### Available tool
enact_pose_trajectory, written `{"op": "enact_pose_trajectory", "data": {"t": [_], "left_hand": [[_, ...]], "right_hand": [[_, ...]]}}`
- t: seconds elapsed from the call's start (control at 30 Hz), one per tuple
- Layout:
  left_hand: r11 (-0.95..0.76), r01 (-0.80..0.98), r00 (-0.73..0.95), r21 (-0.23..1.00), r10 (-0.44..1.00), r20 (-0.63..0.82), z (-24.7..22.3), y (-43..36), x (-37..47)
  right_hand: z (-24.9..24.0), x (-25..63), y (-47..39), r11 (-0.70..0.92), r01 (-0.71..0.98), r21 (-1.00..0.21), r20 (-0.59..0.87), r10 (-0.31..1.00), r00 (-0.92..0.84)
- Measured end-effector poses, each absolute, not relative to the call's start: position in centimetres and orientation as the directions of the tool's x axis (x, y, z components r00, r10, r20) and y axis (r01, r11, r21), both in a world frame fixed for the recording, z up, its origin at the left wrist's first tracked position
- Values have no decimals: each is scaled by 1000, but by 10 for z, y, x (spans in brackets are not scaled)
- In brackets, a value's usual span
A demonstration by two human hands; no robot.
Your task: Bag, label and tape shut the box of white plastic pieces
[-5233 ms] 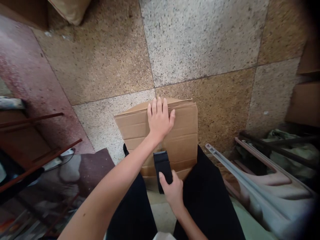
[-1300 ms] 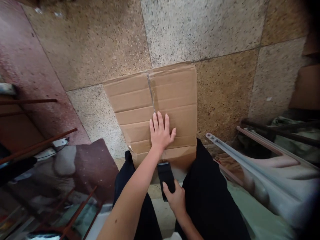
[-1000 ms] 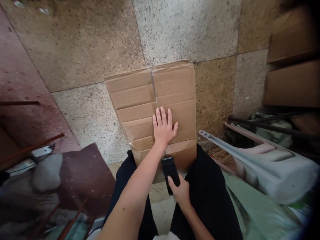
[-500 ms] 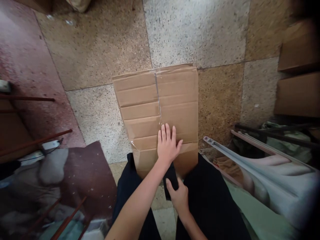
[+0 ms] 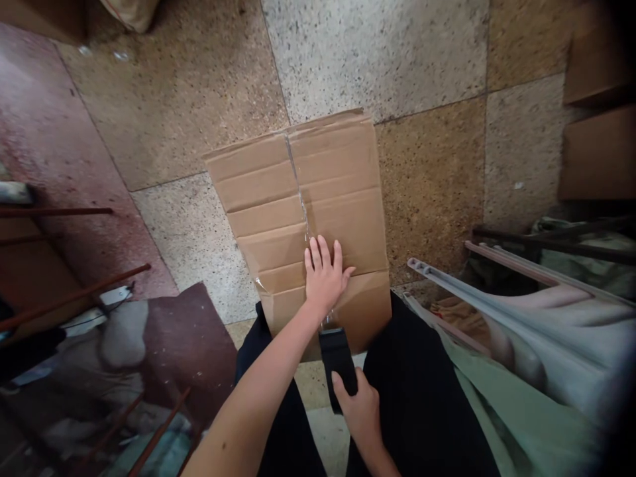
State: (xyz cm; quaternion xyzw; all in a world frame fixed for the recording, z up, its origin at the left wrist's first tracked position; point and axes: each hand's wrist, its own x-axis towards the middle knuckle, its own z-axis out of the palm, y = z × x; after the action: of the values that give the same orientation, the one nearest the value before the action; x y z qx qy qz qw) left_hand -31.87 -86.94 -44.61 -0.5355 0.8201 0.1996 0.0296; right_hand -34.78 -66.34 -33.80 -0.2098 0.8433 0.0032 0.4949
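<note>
A creased brown cardboard box (image 5: 338, 218), apparently folded flat, lies tilted between my knees. Shiny clear tape (image 5: 297, 175) runs down its middle seam. My left hand (image 5: 324, 278) rests flat on the cardboard over that seam, its fingers spread. Below it, my right hand (image 5: 362, 404) grips a black tape dispenser (image 5: 339, 361), with the thumb on top. A glint of clear tape shows between the dispenser's front end and my left wrist. The dispenser's underside is hidden, and so are most of my right fingers.
Beige and grey speckled tiles (image 5: 427, 172) cover the floor. Rusty metal bars (image 5: 99, 288) and a maroon sheet (image 5: 191, 351) are at left. At right stand a pale plastic frame (image 5: 477, 301), green cloth (image 5: 517, 404) and brown cartons (image 5: 599, 156).
My right hand has drawn the tape dispenser back toward me, and more of it shows. My left hand stays pressed on the cardboard. The view has turned slightly.
</note>
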Motion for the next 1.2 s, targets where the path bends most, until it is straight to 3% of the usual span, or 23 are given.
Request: {"op": "enact_pose_trajectory", "data": {"t": [0.43, 0.83, 1.2], "left_hand": [[332, -884, -426, 330, -863, -272, -438, -867, -316], [357, -862, -459, 360, -851, -255, -439, -849, -314], [336, -882, -426, 329, -868, -255, -431, -836, -314]], "right_hand": [[-364, -348, -648, 882, -357, -308, -796, -445, -410], [-309, -342, -623, 938, -252, -238, -837, -329, -438], [-371, -343, -611, 891, -335, -307, -811, -429, -397]]}}
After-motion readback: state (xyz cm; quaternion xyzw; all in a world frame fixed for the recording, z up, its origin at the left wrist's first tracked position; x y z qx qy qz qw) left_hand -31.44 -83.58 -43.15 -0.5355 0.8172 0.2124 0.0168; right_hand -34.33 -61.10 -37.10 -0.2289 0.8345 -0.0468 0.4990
